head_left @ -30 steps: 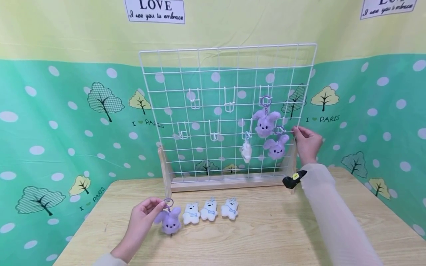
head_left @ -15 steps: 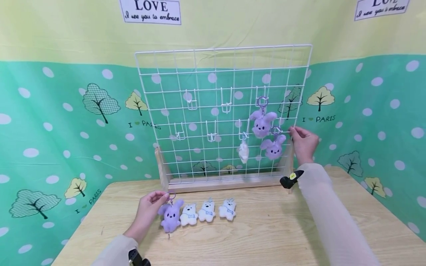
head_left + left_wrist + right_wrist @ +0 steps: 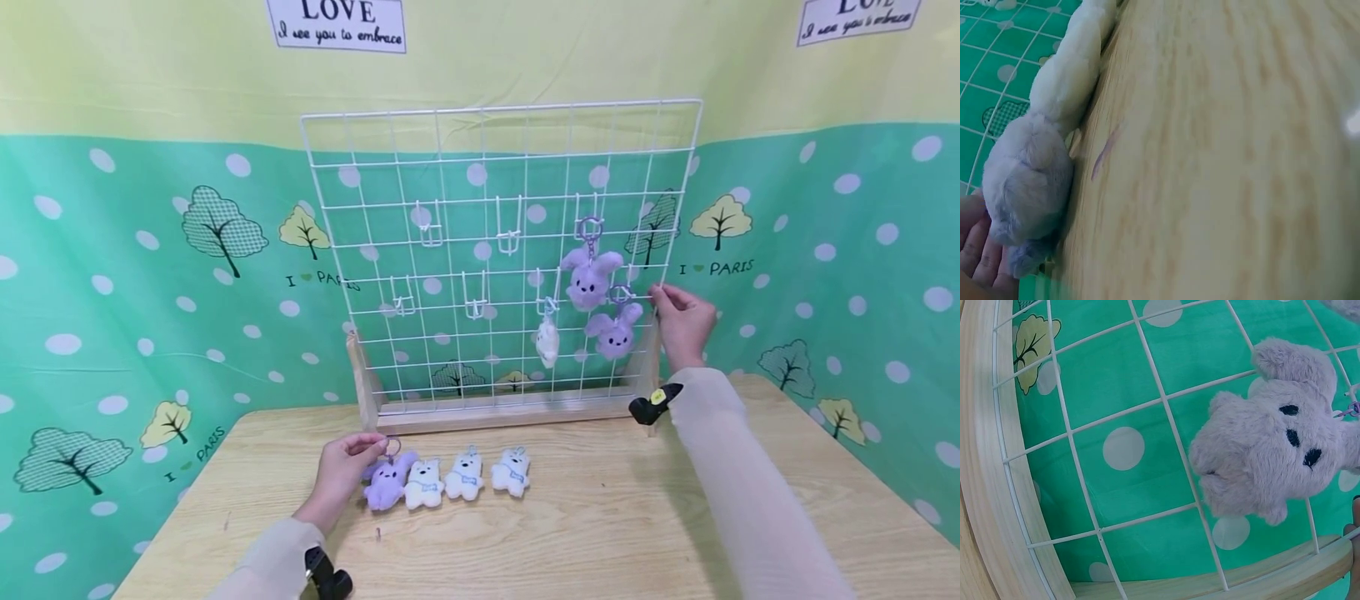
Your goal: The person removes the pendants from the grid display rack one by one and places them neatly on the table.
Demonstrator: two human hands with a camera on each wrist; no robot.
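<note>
My left hand (image 3: 348,467) pinches the metal ring (image 3: 393,447) of a purple plush bunny keychain (image 3: 386,485), which lies on the table at the left end of a row of three white plush bear keychains (image 3: 465,475). The left wrist view shows the bunny (image 3: 1029,181) from behind, against a white bear (image 3: 1069,78). My right hand (image 3: 684,325) grips the right edge of a white wire grid rack (image 3: 502,107). Beside it a purple bunny (image 3: 615,332) hangs from a hook; the right wrist view shows this bunny (image 3: 1266,434) close up, with fingertips barely visible.
Another purple bunny (image 3: 591,279) and a white bear (image 3: 548,343) hang on the rack. Several bare hooks (image 3: 508,240) are to their left. The rack has a wooden base (image 3: 510,414) at the back of the wooden table (image 3: 562,542). A patterned curtain (image 3: 150,333) stands behind.
My left hand has moved right and settled the bunny close against the nearest white bear. My right hand stays at the rack's edge. The head view has shifted slightly.
</note>
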